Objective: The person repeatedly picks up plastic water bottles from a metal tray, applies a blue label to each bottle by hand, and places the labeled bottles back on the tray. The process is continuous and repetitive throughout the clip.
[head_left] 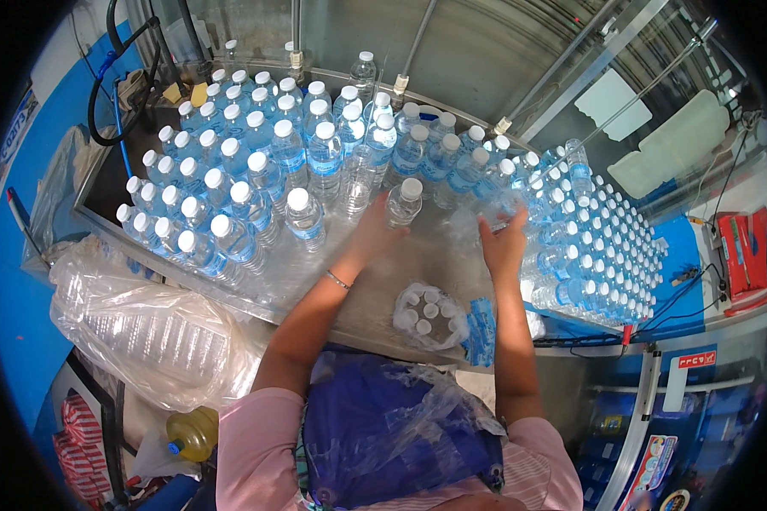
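Observation:
My left hand [373,234] is closed around the lower part of a clear, white-capped bottle [403,204] that shows no blue label. Farther right, my right hand [504,243] has its thumb and fingers spread, beside blurred clear plastic [464,226]; whether it touches that plastic is hard to see. Just left of my left hand stand a clear bottle [355,183] and a labelled water bottle [305,220]. Between my forearms lie a clear bag of white caps [430,315] and a bundle of blue labels [481,334]. All these are on a metal worktable [358,319].
Rows of capped bottles [230,200] crowd the table's left and back. Many more bottles [592,247] are packed at the right. A plastic-wrapped pack [158,328] sits off the front left edge, above a yellowish jug [193,433]. Metal rods [418,38] rise behind the table.

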A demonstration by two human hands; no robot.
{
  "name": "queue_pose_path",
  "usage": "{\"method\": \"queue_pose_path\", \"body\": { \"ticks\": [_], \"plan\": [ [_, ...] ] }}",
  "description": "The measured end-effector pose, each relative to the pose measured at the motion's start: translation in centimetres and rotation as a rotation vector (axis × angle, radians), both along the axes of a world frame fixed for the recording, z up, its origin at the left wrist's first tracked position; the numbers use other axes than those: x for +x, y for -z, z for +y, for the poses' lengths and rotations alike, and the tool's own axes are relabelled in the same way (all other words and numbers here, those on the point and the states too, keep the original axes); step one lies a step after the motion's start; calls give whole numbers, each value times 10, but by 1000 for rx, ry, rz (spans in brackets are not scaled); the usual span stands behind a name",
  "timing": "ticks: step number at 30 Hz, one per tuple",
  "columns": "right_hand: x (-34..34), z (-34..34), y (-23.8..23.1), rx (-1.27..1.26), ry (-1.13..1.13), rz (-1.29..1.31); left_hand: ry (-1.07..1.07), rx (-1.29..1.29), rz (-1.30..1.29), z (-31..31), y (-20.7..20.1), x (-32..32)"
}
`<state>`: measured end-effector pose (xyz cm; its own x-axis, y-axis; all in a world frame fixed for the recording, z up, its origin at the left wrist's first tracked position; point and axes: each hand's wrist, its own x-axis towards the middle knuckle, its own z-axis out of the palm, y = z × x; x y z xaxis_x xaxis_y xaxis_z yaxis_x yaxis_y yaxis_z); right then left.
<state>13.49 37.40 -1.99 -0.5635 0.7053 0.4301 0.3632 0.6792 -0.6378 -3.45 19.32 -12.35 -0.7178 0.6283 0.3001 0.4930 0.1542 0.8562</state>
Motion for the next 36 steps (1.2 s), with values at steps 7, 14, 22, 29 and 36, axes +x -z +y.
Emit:
{"method": "queue_pose_path", "body": {
  "ticks": [7, 14, 22, 29, 36],
  "plan": [
    [3, 10, 8, -241, -123, -60, 83, 23, -93, -1, 1, -4],
    [25, 24, 80, -1880, -362, 353, 36, -1, -29, -1, -5, -2],
    [45, 27, 58, -2193, -413, 697, 4, 13, -5, 2, -4, -1],
    [46, -3, -2, -1889, -444, 686, -3, 46, 15, 4, 4, -3],
    [29, -14, -2, -206, -52, -216, -16, 36, 33, 2, -3, 0]
  ]
}}
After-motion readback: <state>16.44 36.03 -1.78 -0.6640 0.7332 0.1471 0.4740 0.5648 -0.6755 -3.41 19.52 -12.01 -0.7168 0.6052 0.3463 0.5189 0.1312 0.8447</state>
